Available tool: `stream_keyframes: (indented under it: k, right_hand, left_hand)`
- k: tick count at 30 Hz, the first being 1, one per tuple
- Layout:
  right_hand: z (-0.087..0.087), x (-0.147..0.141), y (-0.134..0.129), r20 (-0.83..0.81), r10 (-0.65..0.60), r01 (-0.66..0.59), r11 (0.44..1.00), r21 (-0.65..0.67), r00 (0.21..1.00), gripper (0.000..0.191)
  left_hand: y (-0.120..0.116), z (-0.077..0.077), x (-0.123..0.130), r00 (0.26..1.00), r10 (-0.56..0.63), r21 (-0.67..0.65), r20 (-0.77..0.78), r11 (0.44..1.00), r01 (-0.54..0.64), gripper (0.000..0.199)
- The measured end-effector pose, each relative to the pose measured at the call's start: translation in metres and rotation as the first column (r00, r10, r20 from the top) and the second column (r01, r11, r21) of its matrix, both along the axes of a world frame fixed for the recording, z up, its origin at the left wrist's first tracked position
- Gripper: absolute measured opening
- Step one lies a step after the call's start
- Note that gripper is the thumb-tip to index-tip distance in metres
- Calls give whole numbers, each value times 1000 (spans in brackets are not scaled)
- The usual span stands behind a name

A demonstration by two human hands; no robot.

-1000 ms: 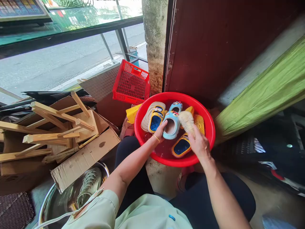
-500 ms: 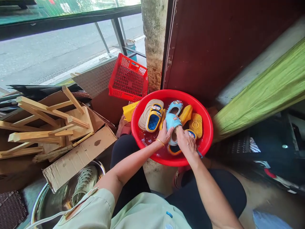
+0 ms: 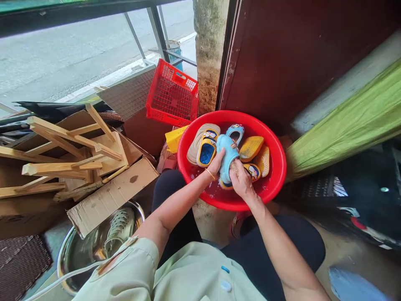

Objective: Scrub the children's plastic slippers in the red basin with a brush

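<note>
Over the red basin (image 3: pixel 278 167) a light blue clog (image 3: pixel 224 144) is tilted on its side. My left hand (image 3: pixel 216 164) grips it from the left. My right hand (image 3: pixel 242 180) is closed round a tan bristly brush (image 3: pixel 234 167), pressed at the clog's opening. In the basin around them lie a yellow clog with blue lining (image 3: pixel 207 149), a beige sole (image 3: pixel 194 146), another light blue clog (image 3: pixel 235 133), yellow soles (image 3: pixel 251 148) and a yellow-and-blue clog (image 3: pixel 253 170) beside my right hand. Reddish-looking water with some suds shows at the bottom.
A red crate (image 3: pixel 172 94) stands behind the basin, with a yellow object (image 3: pixel 175 139) nearby. Upturned wooden stool legs (image 3: pixel 62 169) and cardboard (image 3: pixel 114 194) fill the left. A metal bowl (image 3: pixel 67 259) holds a pale clog (image 3: pixel 119 230). Green cloth (image 3: pixel 347 121) hangs right.
The held blue clog has been turned more onto its side and raised slightly, and my right hand has shifted with the brush at its opening. The view has moved a little.
</note>
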State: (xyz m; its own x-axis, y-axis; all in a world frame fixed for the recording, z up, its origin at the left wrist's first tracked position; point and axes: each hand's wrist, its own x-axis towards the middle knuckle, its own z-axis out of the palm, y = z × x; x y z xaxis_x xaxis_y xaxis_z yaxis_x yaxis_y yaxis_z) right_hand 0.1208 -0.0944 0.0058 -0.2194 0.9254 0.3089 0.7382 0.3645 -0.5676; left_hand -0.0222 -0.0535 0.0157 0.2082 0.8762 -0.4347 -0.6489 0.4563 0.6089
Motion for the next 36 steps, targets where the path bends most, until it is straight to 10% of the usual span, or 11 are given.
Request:
stream_keyframes:
  k: [9,21,30,36]
  right_hand:
    - [33,-12,8,515,-126,218,968,-122,848,40]
    - [10,19,-14,279,152,-123,985,-119,948,52]
    - [26,80,-22,390,117,-62,987,-150,913,47]
    - [43,87,-9,218,-137,135,991,22,966,54]
  left_hand:
    - [3,-25,10,957,103,305,-271,952,-16,54]
    - [34,-29,-21,787,407,505,-464,851,-143,62]
    - [21,-17,-25,544,585,784,-602,562,263,96]
    - [13,0,-28,565,529,729,-633,652,207,78]
